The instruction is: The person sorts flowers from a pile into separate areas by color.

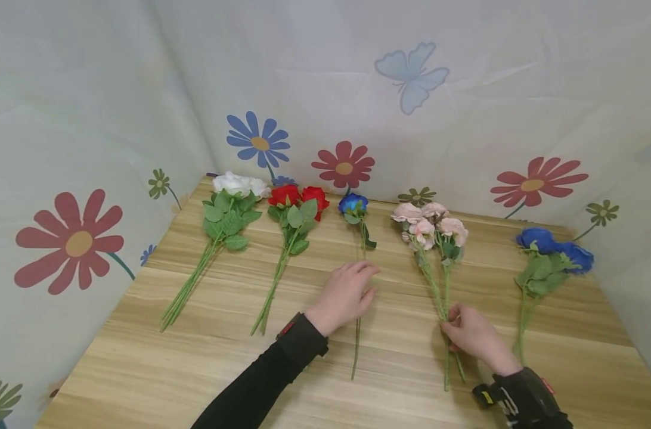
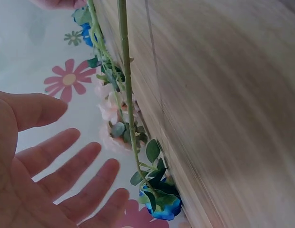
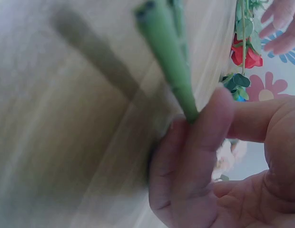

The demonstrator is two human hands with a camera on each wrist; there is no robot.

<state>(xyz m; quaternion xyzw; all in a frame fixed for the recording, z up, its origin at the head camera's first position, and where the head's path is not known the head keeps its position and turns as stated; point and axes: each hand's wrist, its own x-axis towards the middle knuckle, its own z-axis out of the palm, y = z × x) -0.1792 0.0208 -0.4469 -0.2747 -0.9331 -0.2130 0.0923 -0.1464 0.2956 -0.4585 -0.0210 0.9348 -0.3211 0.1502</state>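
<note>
My right hand (image 1: pixel 473 336) pinches the crossed green stems of the pink flowers (image 1: pixel 424 229) between thumb and fingers, low on the stems. In the right wrist view the cut stem ends (image 3: pixel 166 57) stick out past the fingertips, over the wood. The pink blooms lie toward the back of the table. My left hand (image 1: pixel 343 295) hovers by the long stem of a single blue flower (image 1: pixel 353 204), holding nothing. Its fingers are spread and nearly straight in the left wrist view, beside the green stem (image 2: pixel 126 76) and apart from it.
White flowers (image 1: pixel 239 185) and red roses (image 1: pixel 313 199) lie to the left on the wooden table (image 1: pixel 143 357), stems toward the front. At the far right lie more blue flowers (image 1: pixel 556 250). A printed curtain (image 1: pixel 315 89) hangs behind the table's back edge.
</note>
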